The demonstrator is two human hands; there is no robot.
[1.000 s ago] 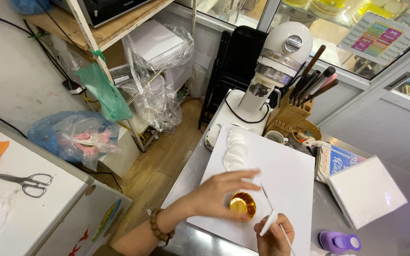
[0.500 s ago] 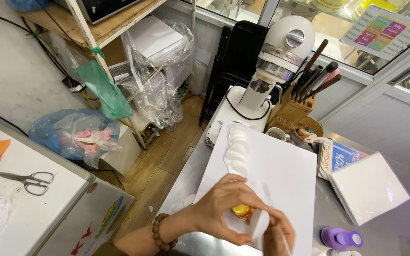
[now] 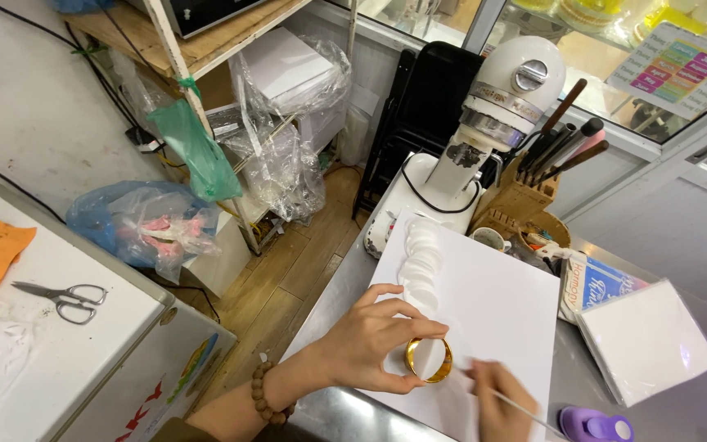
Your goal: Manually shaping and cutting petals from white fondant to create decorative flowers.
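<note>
The right hand (image 3: 501,401) is blurred and cut off by the bottom edge, so its grip on the thin white stick (image 3: 517,407) cannot be made out. The stick's far end runs out of view. Fingers of the left hand (image 3: 370,344) hide part of the gold ring (image 3: 429,360). Right of the grip, the purple punch (image 3: 595,426) is cropped below.
</note>
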